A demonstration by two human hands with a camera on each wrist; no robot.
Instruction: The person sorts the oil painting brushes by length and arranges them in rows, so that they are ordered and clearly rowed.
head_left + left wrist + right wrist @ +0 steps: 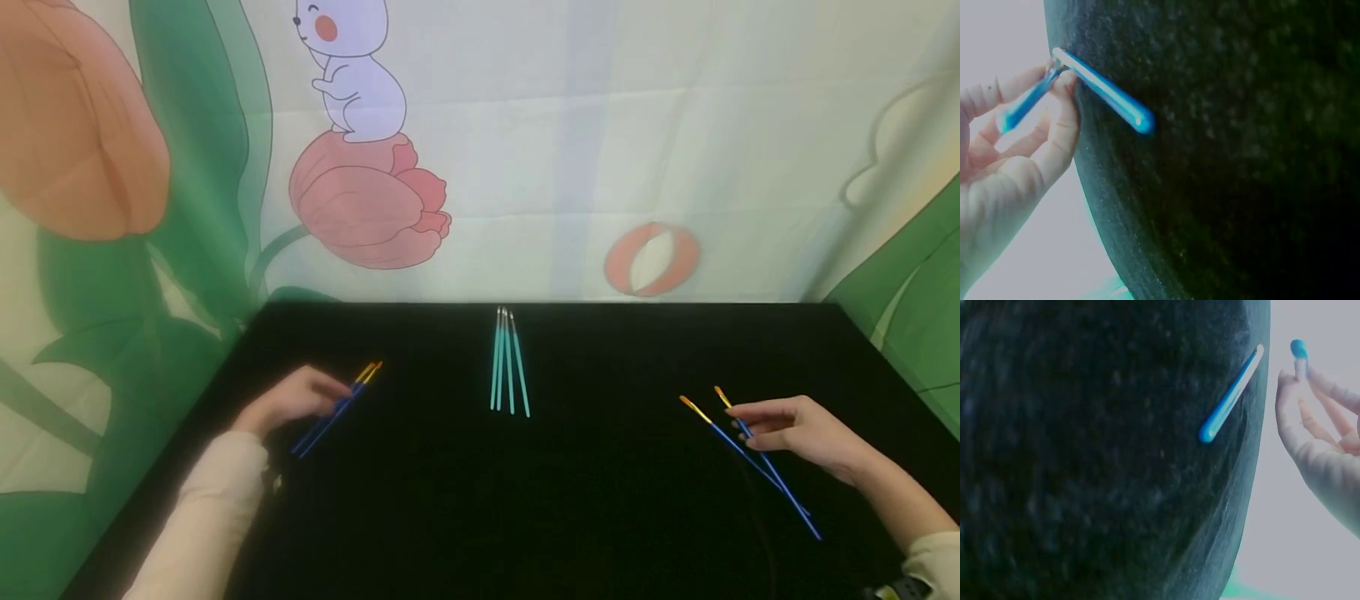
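Observation:
At the left of the table, my left hand [296,398] pinches a blue paintbrush [1025,106] between thumb and fingers. A second blue paintbrush [1110,94] lies close beside it on the black tabletop. Over at the right, my right hand [802,435] has another blue paintbrush [783,483] between its thumb and fingertips. One more blue paintbrush [1230,400] rests on the table just left of that hand, and in the head view the two handles cross toward their lower ends. Orange-tipped bristles and gold ferrules point away from me on both sides.
Several turquoise paintbrushes [502,367] lie in a narrow fan at the middle back of the black table [480,500]. Behind the table's far edge hangs a pale curtain [525,167] printed with tulips, leaves and a white animal.

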